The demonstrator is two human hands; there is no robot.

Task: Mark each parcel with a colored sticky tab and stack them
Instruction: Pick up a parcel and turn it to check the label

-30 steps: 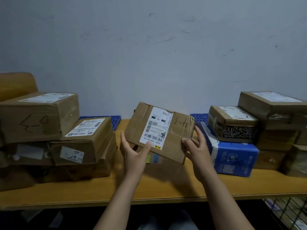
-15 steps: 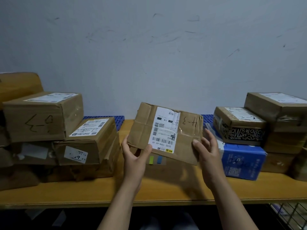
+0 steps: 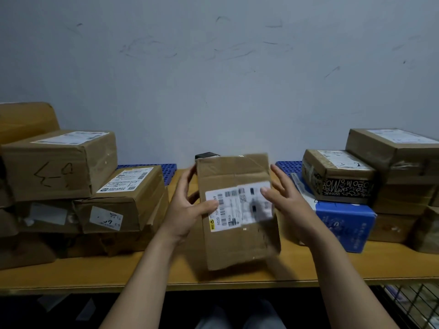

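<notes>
A brown cardboard parcel point(image 3: 237, 210) is held above the middle of the wooden desk point(image 3: 142, 271), in the open gap between two groups of boxes. The left stack point(image 3: 78, 193) sits close to the left of the left hand point(image 3: 187, 205); the right stack point(image 3: 370, 176) and a blue box point(image 3: 342, 222) lie just beside the right hand point(image 3: 289, 200). The near desk edge runs clear below the parcel, with bare wood in front of both stacks. Blue perforated mats point(image 3: 166, 168) are seen at the far edge against the wall. A wire rack point(image 3: 413, 302) shows under the desk at the near right.

The left hand is clamped on the parcel's left edge, thumb laid on the white shipping label point(image 3: 237, 207), fingers behind. The right hand is spread open at the right edge, thumb tip over the label; whether its fingers press the parcel cannot be told, the area is motion-blurred.

Compared with half a second ago, the parcel has been turned from lying wide to standing tall, and the colored tabs seen below it then are now hidden. The handwritten mark on its face is no longer visible.

The long axis now runs near to far, roughly upright in view, with the top slightly tilted left. The label side is faced toward the camera, its barcode lines turned sideways. A small dark object point(image 3: 206, 155) is seen just behind the top edge.
</notes>
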